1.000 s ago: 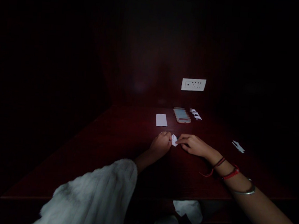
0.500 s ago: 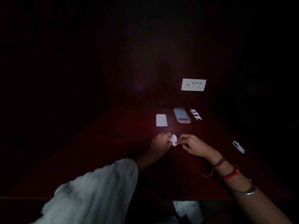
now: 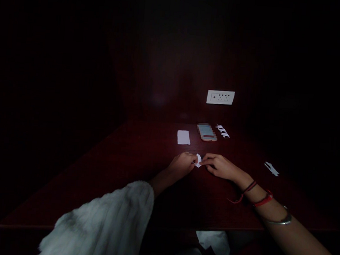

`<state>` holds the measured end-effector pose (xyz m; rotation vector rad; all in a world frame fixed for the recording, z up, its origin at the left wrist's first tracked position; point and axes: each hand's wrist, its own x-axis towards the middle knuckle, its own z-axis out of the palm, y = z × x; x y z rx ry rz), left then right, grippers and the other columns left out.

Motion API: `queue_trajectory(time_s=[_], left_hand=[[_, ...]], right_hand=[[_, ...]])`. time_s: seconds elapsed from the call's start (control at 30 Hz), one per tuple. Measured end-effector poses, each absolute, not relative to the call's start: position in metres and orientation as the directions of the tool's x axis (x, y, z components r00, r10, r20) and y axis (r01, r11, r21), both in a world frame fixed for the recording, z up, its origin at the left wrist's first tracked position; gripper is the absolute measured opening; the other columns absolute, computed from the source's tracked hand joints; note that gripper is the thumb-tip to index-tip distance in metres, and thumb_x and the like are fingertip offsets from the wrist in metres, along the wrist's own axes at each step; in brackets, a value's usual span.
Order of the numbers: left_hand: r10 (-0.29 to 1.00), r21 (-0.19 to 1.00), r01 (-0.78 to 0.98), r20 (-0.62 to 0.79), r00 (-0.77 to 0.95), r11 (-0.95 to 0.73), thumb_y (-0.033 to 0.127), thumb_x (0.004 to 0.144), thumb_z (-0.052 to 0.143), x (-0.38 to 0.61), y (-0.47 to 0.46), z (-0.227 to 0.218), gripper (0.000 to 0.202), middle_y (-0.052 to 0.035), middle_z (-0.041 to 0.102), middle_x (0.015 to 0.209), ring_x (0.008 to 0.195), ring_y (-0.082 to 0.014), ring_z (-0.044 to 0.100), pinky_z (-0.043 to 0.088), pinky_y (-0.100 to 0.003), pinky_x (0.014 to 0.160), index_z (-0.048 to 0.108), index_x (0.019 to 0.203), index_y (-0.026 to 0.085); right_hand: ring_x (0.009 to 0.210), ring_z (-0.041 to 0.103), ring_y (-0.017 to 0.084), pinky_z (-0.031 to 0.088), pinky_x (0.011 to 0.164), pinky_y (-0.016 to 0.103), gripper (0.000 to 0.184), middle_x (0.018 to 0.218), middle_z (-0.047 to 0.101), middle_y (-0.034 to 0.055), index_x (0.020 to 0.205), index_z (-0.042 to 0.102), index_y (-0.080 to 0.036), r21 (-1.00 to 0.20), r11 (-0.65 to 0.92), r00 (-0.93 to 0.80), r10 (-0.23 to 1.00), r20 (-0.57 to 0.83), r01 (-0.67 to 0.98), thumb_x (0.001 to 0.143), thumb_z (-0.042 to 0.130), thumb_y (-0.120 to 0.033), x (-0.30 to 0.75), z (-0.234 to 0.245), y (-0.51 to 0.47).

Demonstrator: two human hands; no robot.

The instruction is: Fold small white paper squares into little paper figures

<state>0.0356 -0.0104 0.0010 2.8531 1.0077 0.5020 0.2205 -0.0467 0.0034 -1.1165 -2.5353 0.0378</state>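
Observation:
A small folded piece of white paper [image 3: 198,160] lies on the dark red table between my two hands. My left hand [image 3: 183,162] is closed at the paper's left side, its fingertips lying over part of it. From the right, my right hand [image 3: 219,164] pinches the paper's edge between thumb and forefinger. Just beyond my left hand rests a flat white sheet of paper [image 3: 183,137]. Fingers cover parts of the folded piece, so its whole shape is hidden.
A phone [image 3: 207,133] with a blurred screen lies behind the hands, beside several small folded papers [image 3: 223,131]. White paper strips [image 3: 271,169] are on the right of the table [image 3: 102,169]. A white socket panel [image 3: 220,97] is on the back wall.
My left fingers have shifted slightly over the folded paper and now cover more of its left side. My right hand stays almost in place.

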Motion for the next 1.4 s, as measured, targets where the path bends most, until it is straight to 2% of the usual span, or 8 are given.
queue_trajectory(time_s=[0.27, 0.77, 0.9, 1.17, 1.4], left_hand=[[0.552, 0.214, 0.515, 0.19, 0.812, -0.83, 0.017, 0.072, 0.044, 0.03, -0.006, 0.006, 0.023, 0.0005, 0.058, 0.089, 0.086, -0.0127, 0.05, 0.036, -0.022, 0.079, 0.057, 0.091, 0.024], [0.51, 0.213, 0.471, 0.207, 0.835, -0.856, 0.017, 0.072, 0.044, 0.028, -0.006, 0.005, 0.025, 0.0013, 0.058, 0.091, 0.085, -0.0115, 0.051, 0.035, -0.021, 0.079, 0.057, 0.092, 0.025], [0.508, 0.241, 0.465, 0.17, 0.844, -0.852, 0.016, 0.073, 0.044, 0.027, -0.006, 0.006, 0.027, 0.002, 0.059, 0.093, 0.087, -0.0109, 0.051, 0.034, -0.021, 0.08, 0.056, 0.095, 0.025], [0.397, 0.21, 0.358, 0.192, 0.898, -0.91, 0.01, 0.072, 0.043, 0.022, -0.005, 0.01, 0.029, 0.001, 0.058, 0.095, 0.089, -0.0104, 0.05, 0.034, -0.021, 0.081, 0.057, 0.094, 0.022], [0.361, 0.197, 0.321, 0.227, 0.904, -0.927, 0.008, 0.073, 0.04, 0.022, -0.003, 0.01, 0.031, 0.0014, 0.058, 0.095, 0.088, -0.0094, 0.05, 0.033, -0.02, 0.083, 0.055, 0.096, 0.023]], right_hand=[[0.08, 0.051, 0.012, 0.039, 0.074, 0.023, 0.033, 0.088, 0.053, 0.0022, 0.097, 0.056, -0.023, -0.178, 0.685, -0.613, 0.718, 0.33, 0.707, 0.07, 0.042, -0.01, 0.222, 0.001, -0.046], [0.08, 0.051, 0.012, 0.039, 0.075, 0.023, 0.034, 0.089, 0.053, 0.0019, 0.097, 0.056, -0.023, -0.186, 0.687, -0.622, 0.719, 0.31, 0.703, 0.07, 0.042, -0.009, 0.221, 0.003, -0.047], [0.08, 0.051, 0.012, 0.039, 0.075, 0.023, 0.034, 0.088, 0.054, 0.002, 0.097, 0.057, -0.023, -0.179, 0.687, -0.622, 0.718, 0.313, 0.704, 0.069, 0.042, -0.009, 0.221, 0.003, -0.047], [0.081, 0.05, 0.012, 0.039, 0.076, 0.024, 0.036, 0.089, 0.053, 0.0018, 0.099, 0.055, -0.023, -0.179, 0.692, -0.626, 0.714, 0.313, 0.7, 0.069, 0.041, -0.009, 0.222, 0.003, -0.048], [0.081, 0.05, 0.012, 0.039, 0.076, 0.024, 0.037, 0.09, 0.053, 0.0012, 0.1, 0.054, -0.025, -0.182, 0.693, -0.629, 0.713, 0.309, 0.697, 0.07, 0.041, -0.009, 0.223, 0.003, -0.048]])
